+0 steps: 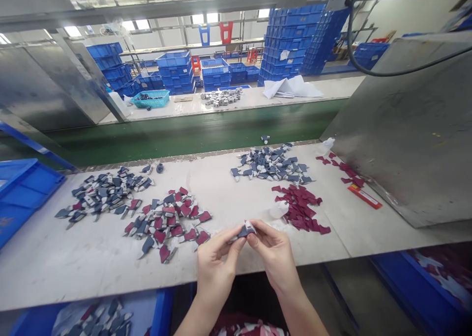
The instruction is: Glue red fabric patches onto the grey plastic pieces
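Head view. Main hazard, as judged: loss of the small two-tone moulded part (246,229) from a narrow fingertip pinch, through little contact area on smooth plastic. Front edge of the white bench top (92,272) lies just below the hands at 6 o'clock, so a dropped piece could clear the edge toward the blue crate of parts (92,321) at 7 o'clock or the dark gap beside it. Second hazard: mixed lots, from a forearm or sleeve brushing across neighbouring heaps. Heap of maroon-tabbed parts (165,223) just beside the hands at 9 o'clock; grey-blue parts (103,196) farther out at 10 o'clock; loose maroon pieces (298,208) near at 2 o'clock. Lone part (264,139) at 12 o'clock on the bench's far edge, at risk of rolling onto the green conveyor belt (184,134).

Left hand (216,262) half closed, thumb and fingertips (230,240) pinching the part's left end. Right hand (275,255) equally curled, gripping the right end. Part held between both, raised above the bench top, near the front edge; exact finger contact partly hidden.
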{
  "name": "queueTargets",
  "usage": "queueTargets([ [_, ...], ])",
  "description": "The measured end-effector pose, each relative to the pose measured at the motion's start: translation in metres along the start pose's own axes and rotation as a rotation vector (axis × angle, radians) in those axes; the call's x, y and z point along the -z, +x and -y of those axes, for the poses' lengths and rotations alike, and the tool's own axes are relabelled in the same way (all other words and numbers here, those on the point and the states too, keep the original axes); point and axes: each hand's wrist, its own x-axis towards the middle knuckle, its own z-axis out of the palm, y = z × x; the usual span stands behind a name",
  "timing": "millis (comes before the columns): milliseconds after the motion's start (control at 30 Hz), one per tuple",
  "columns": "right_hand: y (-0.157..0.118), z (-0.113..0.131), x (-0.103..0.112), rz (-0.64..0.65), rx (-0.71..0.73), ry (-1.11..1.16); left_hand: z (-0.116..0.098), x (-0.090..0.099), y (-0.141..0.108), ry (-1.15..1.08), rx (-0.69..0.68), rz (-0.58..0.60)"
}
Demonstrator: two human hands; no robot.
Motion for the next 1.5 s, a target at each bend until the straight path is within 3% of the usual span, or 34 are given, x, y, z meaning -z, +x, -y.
queueTargets([
  [167, 0.007, -0.005, 0.002, -0.019, -0.053, 0.023, 0.008, 0.011, 0.007, 0.145, -0.176, 0.096],
  [267, 0.008, -0.008, 0.005, 0.021, 0.027, -0.070, 0.010, 0.016, 0.010, 0.202, -0.234, 0.097],
  [333, 0.008, -0.008, 0.009, 0.010, 0.209, -0.228, 0.009, 0.019, 0.010, 0.224, -0.198, 0.110],
  [467, 0.009, 0.000, 0.017, -0.010, 0.774, -0.621, 0.004, 0.021, 0.009, 0.150, -0.067, 0.181],
  [567, 0.012, 0.009, 0.019, 0.063, 0.988, -0.812, 0.000, 0.021, 0.008, 0.103, 0.008, 0.218],
  [700, 0.016, 0.012, 0.019, 0.128, 1.045, -0.905, -0.005, 0.021, 0.010, 0.061, 0.105, 0.251],
  [1033, 0.014, 0.001, 0.016, -0.040, 1.043, -0.756, -0.011, 0.016, 0.015, -0.149, 0.240, 0.242],
  [1167, 0.017, 0.005, 0.019, -0.016, 1.094, -0.797, -0.016, 0.017, 0.017, -0.152, 0.257, 0.299],
  [1267, 0.019, 0.005, 0.021, 0.030, 1.162, -0.830, -0.012, 0.017, 0.020, -0.174, 0.288, 0.322],
  [1500, 0.018, 0.000, 0.023, 0.030, 1.276, -0.872, 0.009, 0.017, 0.024, -0.236, 0.389, 0.198],
])
